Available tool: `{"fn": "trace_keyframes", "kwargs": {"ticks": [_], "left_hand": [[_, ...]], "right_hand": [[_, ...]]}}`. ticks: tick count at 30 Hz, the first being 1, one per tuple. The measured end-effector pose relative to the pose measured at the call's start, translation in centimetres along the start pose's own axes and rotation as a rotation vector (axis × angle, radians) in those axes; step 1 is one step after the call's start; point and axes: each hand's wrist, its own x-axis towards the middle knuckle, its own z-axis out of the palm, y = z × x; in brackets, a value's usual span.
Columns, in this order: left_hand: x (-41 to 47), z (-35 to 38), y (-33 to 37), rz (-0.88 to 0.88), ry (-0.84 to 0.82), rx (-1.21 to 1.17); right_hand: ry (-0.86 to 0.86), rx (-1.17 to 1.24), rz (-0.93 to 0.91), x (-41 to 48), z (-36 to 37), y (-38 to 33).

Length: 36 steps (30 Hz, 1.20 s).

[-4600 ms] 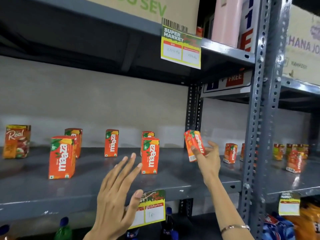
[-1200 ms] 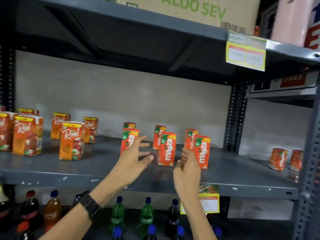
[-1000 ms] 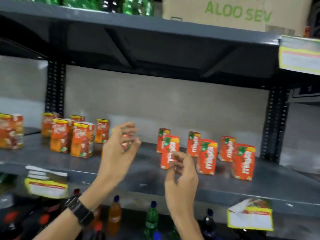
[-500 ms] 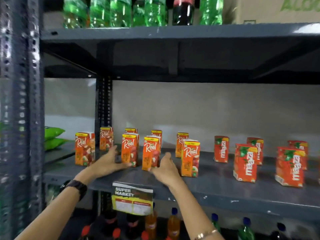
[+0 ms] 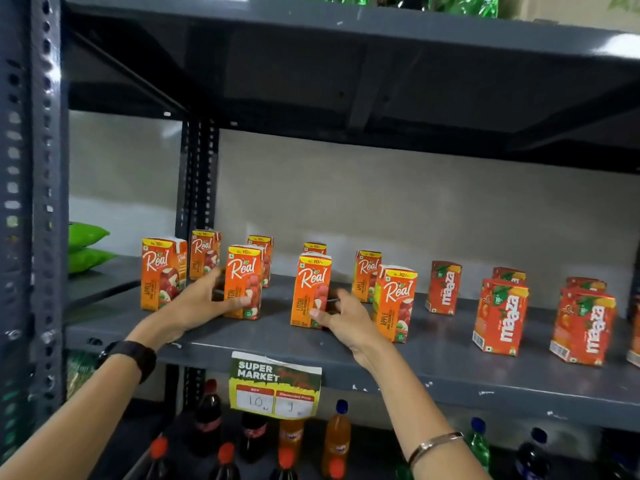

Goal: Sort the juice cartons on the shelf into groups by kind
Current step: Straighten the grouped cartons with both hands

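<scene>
Several orange Real juice cartons stand on the left half of the grey shelf (image 5: 433, 362). My left hand (image 5: 201, 303) grips a Real litchi carton (image 5: 242, 282) from its left side. My right hand (image 5: 343, 315) grips a second Real litchi carton (image 5: 310, 291) from its right side. Both cartons stand upright on the shelf. A Real apple carton (image 5: 161, 273) stands at the far left and another Real apple carton (image 5: 394, 303) stands just right of my right hand. Red Maaza cartons (image 5: 500, 315) stand grouped on the right.
A perforated steel upright (image 5: 31, 202) stands close at the left. A price tag (image 5: 273, 384) hangs on the shelf's front edge. Soda bottles (image 5: 337, 441) fill the shelf below. Green packets (image 5: 85, 245) lie on the neighbouring shelf at the left. The upper shelf overhangs.
The view has swung left from the Maaza cartons to the Real cartons. Both hands have moved onto the shelf and closed on two litchi cartons.
</scene>
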Motion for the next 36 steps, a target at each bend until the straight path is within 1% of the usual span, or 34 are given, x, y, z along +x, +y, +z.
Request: {"fn": "trace_keyframes", "kwargs": {"ticks": [7, 12, 19, 29, 32, 34, 36], "left_hand": [[-0.2, 0.2, 0.4, -0.012, -0.008, -0.086], [-0.3, 0.2, 0.2, -0.015, -0.051, -0.055], [-0.2, 0.1, 0.3, -0.023, -0.108, -0.047], [-0.2, -0.1, 0.5, -0.043, -0.14, -0.067], [-0.3, 0.0, 0.5, -0.039, -0.122, -0.061], [-0.7, -0.1, 1.0, -0.027, -0.095, -0.107], [-1.4, -0.1, 1.9, -0.009, -0.014, -0.189]], "right_hand": [[-0.007, -0.011, -0.018, -0.1, -0.1, 0.1], [0.029, -0.033, -0.011, -0.1, -0.1, 0.3], [0.01, -0.049, -0.005, -0.2, -0.2, 0.3], [-0.001, -0.068, -0.013, -0.5, -0.1, 0.0], [0.002, -0.078, -0.007, -0.6, -0.2, -0.1], [-0.005, -0.085, -0.007, -0.9, -0.4, -0.3], [-0.003, -0.108, -0.007, -1.5, -0.7, -0.4]]}}
